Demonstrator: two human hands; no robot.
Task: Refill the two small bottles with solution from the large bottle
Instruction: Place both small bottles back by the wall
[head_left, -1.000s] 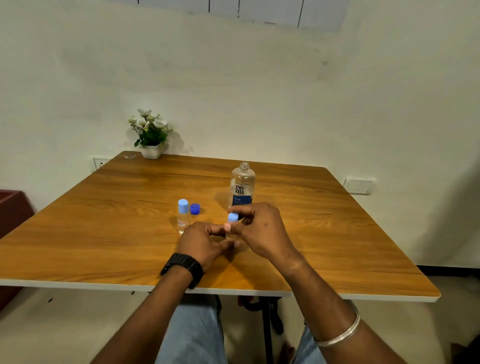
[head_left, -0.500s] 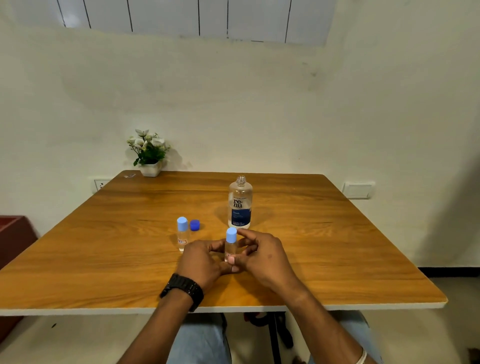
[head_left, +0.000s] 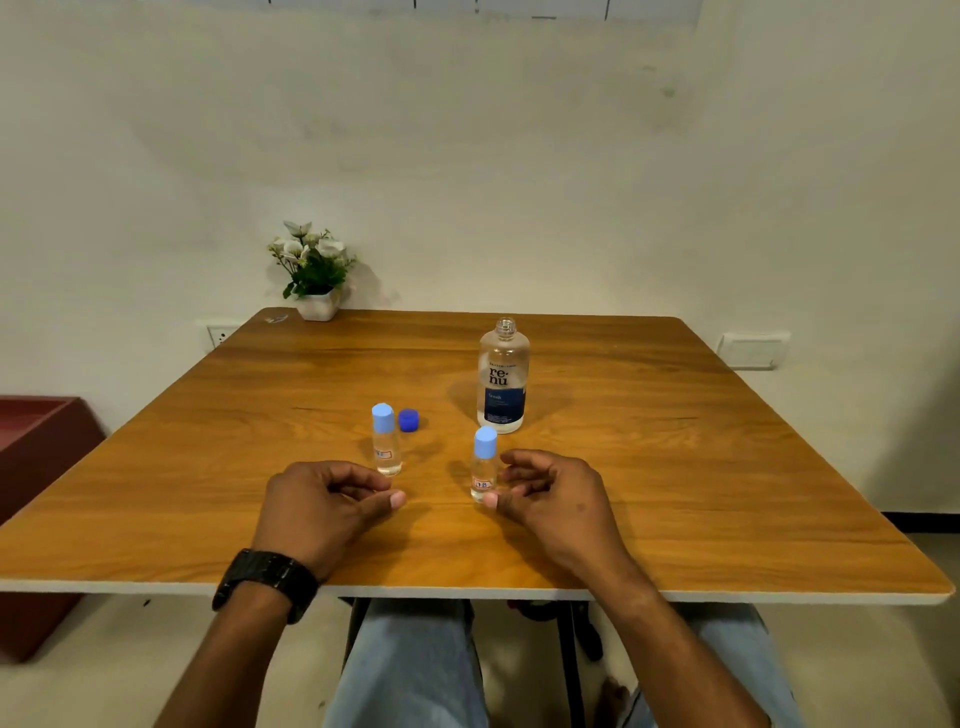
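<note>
Capped small bottle (head_left: 483, 464), upright, just left of my right hand (head_left: 553, 501), fingers loosely curled beside it, holding nothing; my left hand (head_left: 324, 501) farther off, likewise empty

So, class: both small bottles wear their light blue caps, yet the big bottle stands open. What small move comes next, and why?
Probably the left hand reaches for the dark blue cap to close the large bottle, since its neck is bare and both hands look free.
</note>
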